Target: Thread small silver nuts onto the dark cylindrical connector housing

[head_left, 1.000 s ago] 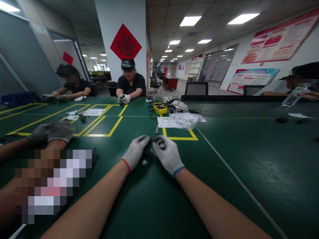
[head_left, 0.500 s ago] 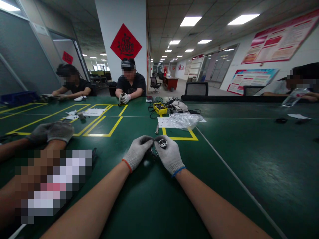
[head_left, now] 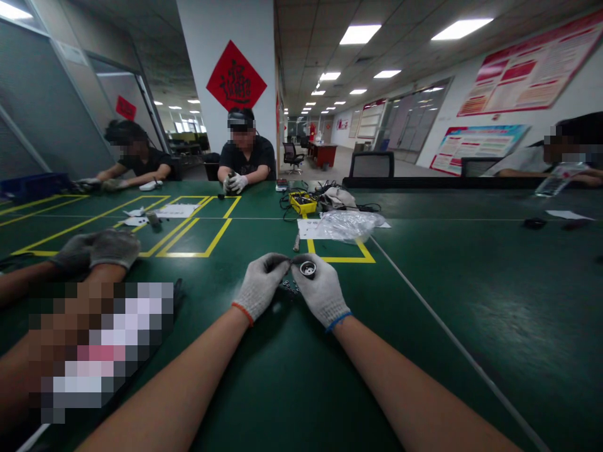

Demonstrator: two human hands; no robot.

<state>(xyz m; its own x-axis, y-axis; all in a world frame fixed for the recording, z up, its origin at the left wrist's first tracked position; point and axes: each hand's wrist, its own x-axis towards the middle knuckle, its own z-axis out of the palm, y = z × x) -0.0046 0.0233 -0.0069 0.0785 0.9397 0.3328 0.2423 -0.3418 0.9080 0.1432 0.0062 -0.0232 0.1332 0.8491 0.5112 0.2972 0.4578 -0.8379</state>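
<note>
Just ahead, bag point(head_left: 351, 225) and rod point(head_left: 296, 242); right hand point(head_left: 323, 290) gripping ring point(head_left: 308, 269), left hand point(head_left: 259, 285) pinched alongside; desk point(head_left: 471, 282) stretching wide rightward.

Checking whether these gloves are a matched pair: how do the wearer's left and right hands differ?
The left hand wears an orange-cuffed glove; the right hand wears a blue-cuffed one. The right hand holds a small round black part, opening up; the left hand only has its fingertips beside it. Both gloves are white knit, over the green table.
</note>
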